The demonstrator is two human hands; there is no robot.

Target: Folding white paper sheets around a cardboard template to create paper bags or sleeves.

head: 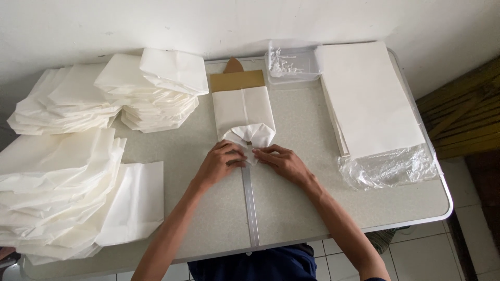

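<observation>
Two hands (252,161) fold one paper bag (244,117) among three paper stacks (151,93).

Stacks of folded white paper bags (151,91) stood at far left; looser piles of white paper (57,192) lay nearer. A clear plastic container (291,65) sat beside a stack of flat white sheets (372,96) on crumpled plastic wrap (390,169). Grey table (291,208); tiled floor (416,257).

Paper stacks (78,156) left, sheets (370,99) right
</observation>
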